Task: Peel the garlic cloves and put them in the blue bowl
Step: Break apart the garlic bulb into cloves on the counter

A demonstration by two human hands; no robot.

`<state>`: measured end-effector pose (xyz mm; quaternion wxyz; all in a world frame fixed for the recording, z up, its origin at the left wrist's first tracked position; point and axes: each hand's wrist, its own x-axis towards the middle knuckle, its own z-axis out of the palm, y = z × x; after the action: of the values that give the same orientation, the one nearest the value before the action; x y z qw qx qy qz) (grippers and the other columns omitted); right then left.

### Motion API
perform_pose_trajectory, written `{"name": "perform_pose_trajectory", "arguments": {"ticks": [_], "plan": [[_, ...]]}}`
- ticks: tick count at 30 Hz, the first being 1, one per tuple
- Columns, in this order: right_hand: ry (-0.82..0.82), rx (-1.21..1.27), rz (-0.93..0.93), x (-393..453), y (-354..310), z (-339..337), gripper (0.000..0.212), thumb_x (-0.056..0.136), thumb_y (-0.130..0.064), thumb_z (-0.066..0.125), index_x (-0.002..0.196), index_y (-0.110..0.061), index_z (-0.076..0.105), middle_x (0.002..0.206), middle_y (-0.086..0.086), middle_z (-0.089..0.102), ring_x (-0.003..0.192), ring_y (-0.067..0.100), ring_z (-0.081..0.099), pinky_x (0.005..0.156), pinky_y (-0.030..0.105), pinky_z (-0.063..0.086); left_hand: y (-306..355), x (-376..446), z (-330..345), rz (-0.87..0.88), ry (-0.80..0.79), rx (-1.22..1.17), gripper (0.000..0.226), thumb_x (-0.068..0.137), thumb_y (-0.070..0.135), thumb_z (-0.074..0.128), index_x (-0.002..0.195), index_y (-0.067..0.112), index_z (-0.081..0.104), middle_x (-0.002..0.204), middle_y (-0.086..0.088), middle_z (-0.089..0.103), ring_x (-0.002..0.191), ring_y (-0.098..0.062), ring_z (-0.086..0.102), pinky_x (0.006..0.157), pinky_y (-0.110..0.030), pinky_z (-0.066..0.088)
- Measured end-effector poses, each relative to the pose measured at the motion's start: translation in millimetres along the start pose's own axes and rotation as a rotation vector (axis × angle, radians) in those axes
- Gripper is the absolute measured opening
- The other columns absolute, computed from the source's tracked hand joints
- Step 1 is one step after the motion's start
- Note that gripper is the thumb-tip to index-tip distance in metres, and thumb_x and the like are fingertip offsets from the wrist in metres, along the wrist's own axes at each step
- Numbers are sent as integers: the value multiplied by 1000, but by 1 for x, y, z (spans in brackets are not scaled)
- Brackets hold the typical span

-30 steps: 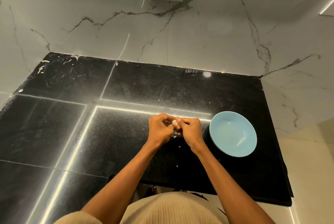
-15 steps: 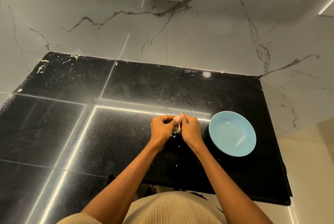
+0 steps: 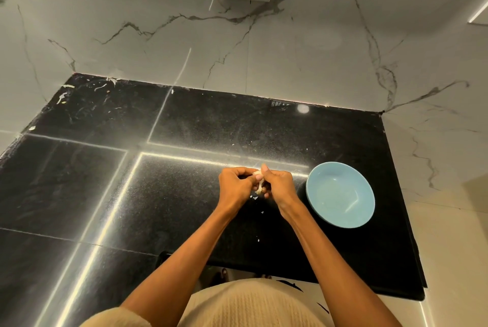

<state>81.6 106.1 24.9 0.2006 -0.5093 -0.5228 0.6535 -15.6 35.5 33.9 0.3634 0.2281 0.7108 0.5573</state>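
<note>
Garlic clove [image 3: 257, 175] pinched between curled fingertips of left hand [image 3: 235, 186] and right hand [image 3: 278, 183], held steady by one for peeling by the other. Strip of skin [image 3: 261, 187] hanging down, half off. Held just above black counter [image 3: 184, 194] for catching bits. Blue bowl [image 3: 340, 196] close beside right hand, holding nothing yet, ready for a short drop.

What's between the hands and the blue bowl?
Nothing, just bare black counter between the right hand and the blue bowl, seen from the head camera.
</note>
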Motion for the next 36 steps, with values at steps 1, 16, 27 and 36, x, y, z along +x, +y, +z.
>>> {"name": "perform_pose_trajectory", "arguments": {"ticks": [1,16,27,36], "plan": [[20,-34,-16,0,1,1,43,107,-30,52,78,-9,76,59,4,67,52,11,57,52,24,46,0,-1,0,2,1,1,5,84,6,78,85,11,78,73,-6,76,67,-19,74,65,-32,62],[13,-183,-181,-10,0,-2,23,100,-10,58,91,-7,79,72,15,74,54,8,66,51,18,50,-3,2,-3,-30,-22,92,8,87,8,74,85,13,79,76,-3,76,74,-19,75,71,-32,63],[-10,-175,-229,-11,4,-5,23,98,-9,63,93,-26,79,71,8,75,67,31,73,64,36,64,-1,3,-5,12,-49,172,12,85,2,70,85,12,77,77,-3,75,69,-9,71,64,-20,57],[33,-156,-271,-14,2,-9,16,94,-9,70,88,-20,79,70,6,77,61,24,75,58,33,63,-5,3,-6,93,-100,162,14,87,3,70,94,10,79,82,-5,77,78,-13,75,75,-28,61]]}}
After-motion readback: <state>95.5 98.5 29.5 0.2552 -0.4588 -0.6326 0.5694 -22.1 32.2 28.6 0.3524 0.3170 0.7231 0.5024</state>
